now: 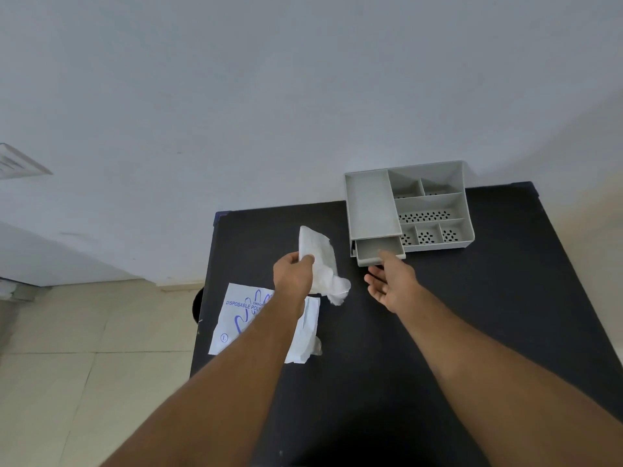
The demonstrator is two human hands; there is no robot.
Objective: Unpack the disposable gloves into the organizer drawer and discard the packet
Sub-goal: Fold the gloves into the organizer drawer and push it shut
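Note:
My left hand [292,276] grips a bundle of thin white disposable gloves [320,261], held up above the black table [472,315]. Under my left forearm lies the white packet [232,318] with blue glove print, flat near the table's left edge. The grey organizer [435,203] stands at the table's far side, and its small drawer [379,249] is pulled out toward me. My right hand [391,281] hovers just in front of the drawer, palm turned left, fingers relaxed and holding nothing.
The organizer has several open compartments with perforated floors. A white wall rises behind the table. Beige floor tiles [84,365] lie to the left, and a dark round object [197,306] peeks out beside the table's left edge.

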